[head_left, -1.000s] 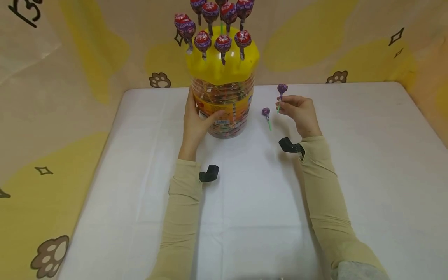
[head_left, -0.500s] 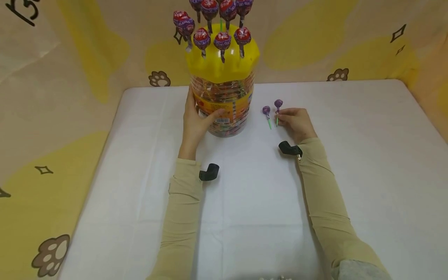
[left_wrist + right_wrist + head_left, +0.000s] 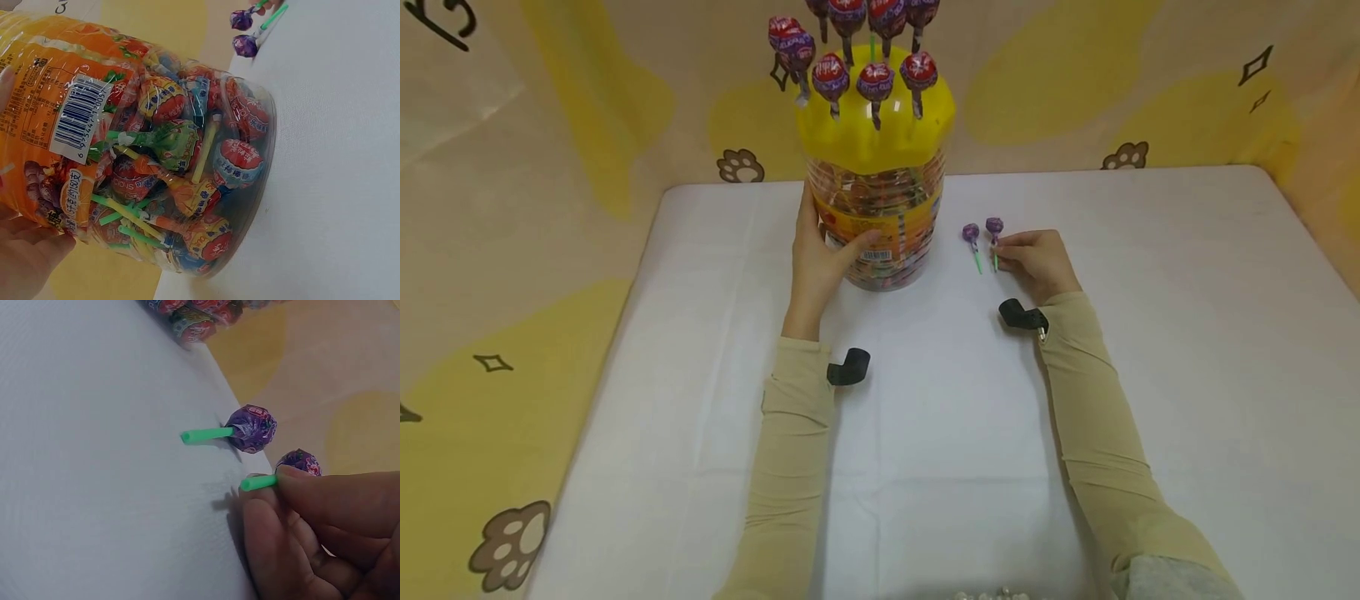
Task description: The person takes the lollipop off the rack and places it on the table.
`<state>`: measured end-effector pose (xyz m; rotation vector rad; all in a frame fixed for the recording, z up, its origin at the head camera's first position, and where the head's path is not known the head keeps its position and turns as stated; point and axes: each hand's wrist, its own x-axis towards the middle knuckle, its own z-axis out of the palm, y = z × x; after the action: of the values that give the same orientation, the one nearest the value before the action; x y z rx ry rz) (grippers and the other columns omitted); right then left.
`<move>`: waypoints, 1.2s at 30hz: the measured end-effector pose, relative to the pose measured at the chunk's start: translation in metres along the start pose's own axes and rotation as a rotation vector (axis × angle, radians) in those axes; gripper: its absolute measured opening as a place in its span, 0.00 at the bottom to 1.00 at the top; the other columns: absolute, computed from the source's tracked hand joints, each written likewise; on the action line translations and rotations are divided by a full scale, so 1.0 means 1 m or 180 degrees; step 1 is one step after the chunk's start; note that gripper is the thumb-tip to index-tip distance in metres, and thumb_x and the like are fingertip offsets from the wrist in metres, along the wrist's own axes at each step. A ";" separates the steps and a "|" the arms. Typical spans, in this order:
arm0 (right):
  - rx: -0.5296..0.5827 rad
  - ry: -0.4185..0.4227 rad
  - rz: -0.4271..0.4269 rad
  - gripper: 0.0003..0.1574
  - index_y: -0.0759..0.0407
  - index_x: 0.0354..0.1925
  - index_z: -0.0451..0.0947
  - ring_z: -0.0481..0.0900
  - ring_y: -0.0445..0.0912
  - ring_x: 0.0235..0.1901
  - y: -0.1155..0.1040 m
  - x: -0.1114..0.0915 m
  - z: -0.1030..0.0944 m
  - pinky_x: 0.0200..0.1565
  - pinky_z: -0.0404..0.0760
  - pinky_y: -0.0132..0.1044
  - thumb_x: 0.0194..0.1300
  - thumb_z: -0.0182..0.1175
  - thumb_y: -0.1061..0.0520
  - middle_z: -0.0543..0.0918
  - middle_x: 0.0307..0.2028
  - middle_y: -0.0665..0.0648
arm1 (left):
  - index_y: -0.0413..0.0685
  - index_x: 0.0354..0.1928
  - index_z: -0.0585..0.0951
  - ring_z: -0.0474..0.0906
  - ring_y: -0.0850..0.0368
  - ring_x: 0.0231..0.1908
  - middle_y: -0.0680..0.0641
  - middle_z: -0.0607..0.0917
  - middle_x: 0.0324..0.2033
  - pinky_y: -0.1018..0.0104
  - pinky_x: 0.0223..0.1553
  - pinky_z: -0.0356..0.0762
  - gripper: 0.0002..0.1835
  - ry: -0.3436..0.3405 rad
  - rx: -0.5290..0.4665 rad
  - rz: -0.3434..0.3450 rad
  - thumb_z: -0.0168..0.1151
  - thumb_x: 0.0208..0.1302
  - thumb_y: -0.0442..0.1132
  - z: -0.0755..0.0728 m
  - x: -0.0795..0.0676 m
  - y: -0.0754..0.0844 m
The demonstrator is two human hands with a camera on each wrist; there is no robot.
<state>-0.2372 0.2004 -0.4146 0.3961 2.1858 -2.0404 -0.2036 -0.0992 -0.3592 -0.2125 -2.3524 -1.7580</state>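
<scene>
The left forearm and right forearm stretch forward, well apart; the left hand grips, thumb spread; the right hand pinches.

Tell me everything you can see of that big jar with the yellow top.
The jar looks like clear, ribbed plastic, holding colourful wrapped lollipops. An orange label with a barcode covers its front. Red-and-purple lollipops stand above its yellow top. It stands upright near the far edge of the white table, gripped by the left hand.
</scene>
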 end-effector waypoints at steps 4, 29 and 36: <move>-0.0076 0.0027 -0.0012 0.11 0.75 0.43 0.80 0.82 0.37 0.25 -0.001 0.001 0.000 0.32 0.83 0.26 0.60 0.62 0.71 0.82 0.27 0.50 | 0.45 0.75 0.44 0.50 0.52 0.71 0.45 0.55 0.72 0.59 0.71 0.49 0.51 -0.0021 -0.0019 -0.0054 0.68 0.59 0.36 -0.002 -0.003 0.013; -0.0782 0.0198 -0.0326 0.15 0.78 0.42 0.80 0.80 0.33 0.19 -0.004 -0.002 0.009 0.28 0.81 0.22 0.58 0.65 0.66 0.81 0.20 0.45 | 0.49 0.75 0.45 0.51 0.57 0.70 0.47 0.55 0.71 0.63 0.70 0.52 0.52 0.0018 0.0001 -0.0021 0.69 0.58 0.42 -0.001 0.002 0.001; -0.0739 0.0291 -0.0328 0.15 0.77 0.42 0.80 0.80 0.34 0.21 -0.005 -0.006 0.009 0.30 0.81 0.23 0.58 0.65 0.65 0.81 0.23 0.47 | 0.50 0.75 0.45 0.51 0.58 0.70 0.48 0.54 0.72 0.66 0.69 0.52 0.53 0.0006 0.0026 -0.0042 0.70 0.57 0.43 -0.001 0.000 0.000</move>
<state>-0.2332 0.1909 -0.4090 0.3629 2.5119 -1.8189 -0.2032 -0.1001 -0.3591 -0.1945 -2.3647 -1.7535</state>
